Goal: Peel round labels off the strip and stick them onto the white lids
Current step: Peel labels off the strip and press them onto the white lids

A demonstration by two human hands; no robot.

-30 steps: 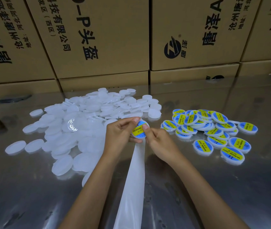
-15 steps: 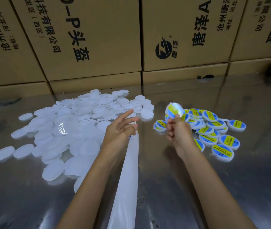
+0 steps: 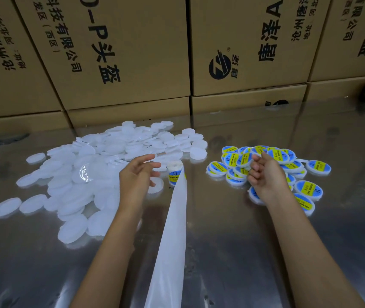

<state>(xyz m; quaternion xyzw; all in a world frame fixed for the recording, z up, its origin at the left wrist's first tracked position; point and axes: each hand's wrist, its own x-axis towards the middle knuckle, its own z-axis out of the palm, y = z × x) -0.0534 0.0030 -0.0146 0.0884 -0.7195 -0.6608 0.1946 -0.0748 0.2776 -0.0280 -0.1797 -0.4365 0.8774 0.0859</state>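
A: Change since half a second ago: the right hand has dropped from mid-air onto the labelled pile. The labelled lid it held up is no longer raised.

B: Right grip now?

A: Fingers curled, knuckles toward the camera, thumb up at the near edge of the pile. A labelled lid sits just at the fingertips; cannot tell whether it is pinched or already let go. Forearm runs in from the lower right, wrist low over the pile.

B: Left hand?

A: The left hand is slack and wide, holding nothing. Fingers point right, index uppermost and nearly straight, the others loosely bent. It has lowered slightly and hovers over the near edge of the white lids, with one lid partly under the fingers.

B: Strip?

A: The strip lies between the two forearms, bare backing running up from the bottom edge. Its far end curls just right of the left fingertips, where one blue-and-yellow label shows. Neither hand touches it.

B: Surroundings?

A: Shiny metal table; cardboard boxes stacked behind both piles.
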